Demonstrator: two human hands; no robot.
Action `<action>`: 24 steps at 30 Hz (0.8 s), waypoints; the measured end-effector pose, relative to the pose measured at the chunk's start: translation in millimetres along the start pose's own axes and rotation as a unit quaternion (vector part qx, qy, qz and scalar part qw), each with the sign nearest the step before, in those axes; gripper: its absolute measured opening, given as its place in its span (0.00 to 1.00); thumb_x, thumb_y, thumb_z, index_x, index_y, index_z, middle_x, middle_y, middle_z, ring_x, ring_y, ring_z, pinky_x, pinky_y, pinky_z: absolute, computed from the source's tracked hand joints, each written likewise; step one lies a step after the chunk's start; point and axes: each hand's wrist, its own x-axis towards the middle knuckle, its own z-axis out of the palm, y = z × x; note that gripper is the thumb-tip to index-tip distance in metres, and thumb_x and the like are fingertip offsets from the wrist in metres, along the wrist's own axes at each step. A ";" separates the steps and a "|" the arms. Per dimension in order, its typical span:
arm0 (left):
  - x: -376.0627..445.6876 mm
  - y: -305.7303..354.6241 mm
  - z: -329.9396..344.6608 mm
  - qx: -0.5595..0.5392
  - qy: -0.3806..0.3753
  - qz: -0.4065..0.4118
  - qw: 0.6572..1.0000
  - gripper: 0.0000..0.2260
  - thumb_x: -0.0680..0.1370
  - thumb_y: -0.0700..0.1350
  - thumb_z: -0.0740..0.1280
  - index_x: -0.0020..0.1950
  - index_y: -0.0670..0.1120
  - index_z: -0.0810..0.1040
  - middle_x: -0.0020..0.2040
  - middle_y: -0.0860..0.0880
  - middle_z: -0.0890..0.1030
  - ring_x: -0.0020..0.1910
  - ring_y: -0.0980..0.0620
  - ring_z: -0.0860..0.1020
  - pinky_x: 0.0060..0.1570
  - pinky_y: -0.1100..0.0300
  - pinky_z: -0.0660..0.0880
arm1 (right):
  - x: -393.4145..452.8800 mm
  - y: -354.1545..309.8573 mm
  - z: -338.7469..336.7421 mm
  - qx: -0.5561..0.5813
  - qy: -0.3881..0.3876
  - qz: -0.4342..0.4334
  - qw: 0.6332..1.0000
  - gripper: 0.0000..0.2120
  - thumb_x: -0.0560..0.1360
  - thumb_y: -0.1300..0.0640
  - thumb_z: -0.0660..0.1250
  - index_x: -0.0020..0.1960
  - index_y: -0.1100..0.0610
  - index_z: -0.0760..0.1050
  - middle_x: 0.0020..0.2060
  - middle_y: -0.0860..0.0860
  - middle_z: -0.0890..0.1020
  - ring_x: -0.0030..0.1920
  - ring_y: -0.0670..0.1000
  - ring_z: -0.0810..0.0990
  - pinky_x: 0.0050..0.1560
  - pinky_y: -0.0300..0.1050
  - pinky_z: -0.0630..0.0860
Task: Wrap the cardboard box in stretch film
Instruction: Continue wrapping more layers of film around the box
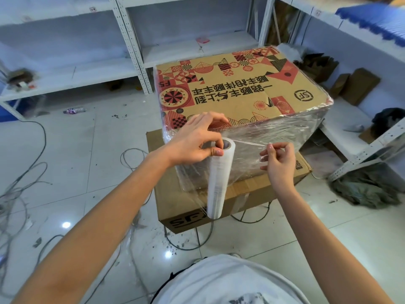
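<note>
A person stands over a printed cardboard box (236,88) set on top of a larger plain carton (219,205) on a tiled floor (72,172), partway through binding the box in stretch film (274,132). Clear film already clings to the box's near and right sides, creased and shiny, while the printed top appears bare.

The left hand (192,139) grips the upper end of the film roll (219,178), which stands nearly upright against the box's near face. Its thumb and forefinger curl over the rim of the roll's hollow core, and the other fingers (210,119) spread onto the box's top edge. The right hand (278,159) is drawn into a pinch, thumb and forefinger closed on the stretched film just right of the roll, the remaining fingers loosely curled.

The step in hand looks like tensioning or parting the sheet between roll and box, either to tear it off or to pull a fresh length. The next move probably calls for a steady hold on the roll while the pinched film is drawn taut and pressed flat to the box; slack here would leave wrinkles.

White metal shelving (135,51) lines the room, and loose cables (28,172) trail across the floor at left.
</note>
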 end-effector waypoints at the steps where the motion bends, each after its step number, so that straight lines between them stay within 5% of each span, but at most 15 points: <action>1: 0.2 0.2 0.1 -0.002 0.002 0.002 1.000 0.03 0.72 0.47 0.73 0.42 0.49 0.81 0.68 0.46 0.69 0.70 0.46 0.63 0.69 0.46 0.57 | 2.6 -0.1 1.1 -0.023 0.017 -0.012 1.000 0.04 0.80 0.56 0.60 0.46 0.51 0.67 0.40 0.52 0.79 0.38 0.50 0.79 0.33 0.42 0.78; 6: -1.4 -1.2 0.8 -0.032 0.008 0.003 0.999 0.09 0.72 0.55 0.68 0.42 0.51 0.81 0.66 0.47 0.70 0.68 0.46 0.65 0.66 0.44 0.61 | 7.1 -6.6 6.5 -0.104 0.060 -0.058 0.991 0.08 0.80 0.52 0.61 0.46 0.55 0.68 0.33 0.47 0.75 0.34 0.47 0.73 0.38 0.46 0.72; 9: -2.4 -0.5 1.2 -0.044 0.009 0.008 0.999 0.12 0.72 0.57 0.64 0.42 0.51 0.82 0.66 0.48 0.70 0.68 0.47 0.65 0.66 0.45 0.62 | 3.5 -12.1 5.7 0.025 0.032 -0.005 0.999 0.07 0.81 0.54 0.59 0.45 0.53 0.66 0.31 0.53 0.78 0.31 0.51 0.78 0.35 0.47 0.77; 12: -3.8 1.2 0.9 -0.055 0.015 0.016 0.998 0.11 0.72 0.56 0.65 0.42 0.51 0.82 0.65 0.47 0.70 0.67 0.47 0.65 0.65 0.44 0.63 | 1.1 -27.5 2.3 0.147 0.028 0.002 0.989 0.06 0.82 0.56 0.57 0.46 0.52 0.65 0.38 0.57 0.82 0.39 0.56 0.84 0.40 0.48 0.82; 24: 1.5 0.3 -2.2 -0.064 0.025 0.026 0.997 0.11 0.73 0.55 0.65 0.42 0.51 0.83 0.64 0.46 0.72 0.65 0.45 0.68 0.63 0.41 0.65 | 15.4 -38.0 -2.7 0.178 0.008 -0.128 0.976 0.05 0.82 0.61 0.55 0.48 0.53 0.64 0.41 0.54 0.82 0.45 0.55 0.84 0.52 0.52 0.81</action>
